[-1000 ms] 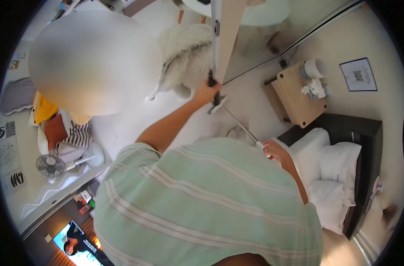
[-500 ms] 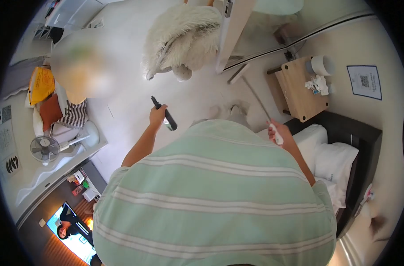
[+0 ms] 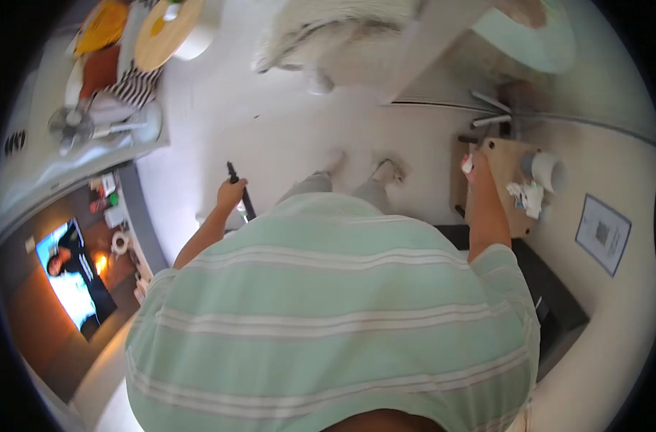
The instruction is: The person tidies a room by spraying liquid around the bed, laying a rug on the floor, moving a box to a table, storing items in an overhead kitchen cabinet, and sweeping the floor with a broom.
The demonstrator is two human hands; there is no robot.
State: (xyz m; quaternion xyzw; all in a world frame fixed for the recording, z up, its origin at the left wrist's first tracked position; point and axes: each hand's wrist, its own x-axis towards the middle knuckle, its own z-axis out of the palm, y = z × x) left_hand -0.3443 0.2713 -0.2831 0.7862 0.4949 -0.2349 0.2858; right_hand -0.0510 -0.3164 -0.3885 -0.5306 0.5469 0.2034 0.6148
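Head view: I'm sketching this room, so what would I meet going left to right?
Lit screen, round wooden table, left hand gripping a black bottle, right foot, right hand, white cylindrical object, framed sign.

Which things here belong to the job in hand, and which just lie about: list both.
Job, going by the hands:
dark bottle, in the left hand
white handle, in the right hand

Apparently just lying about:
fan
rust-coloured cushion
shaggy cover

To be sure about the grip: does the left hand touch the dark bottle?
Touching. The head view shows the left hand wrapped around the dark bottle.
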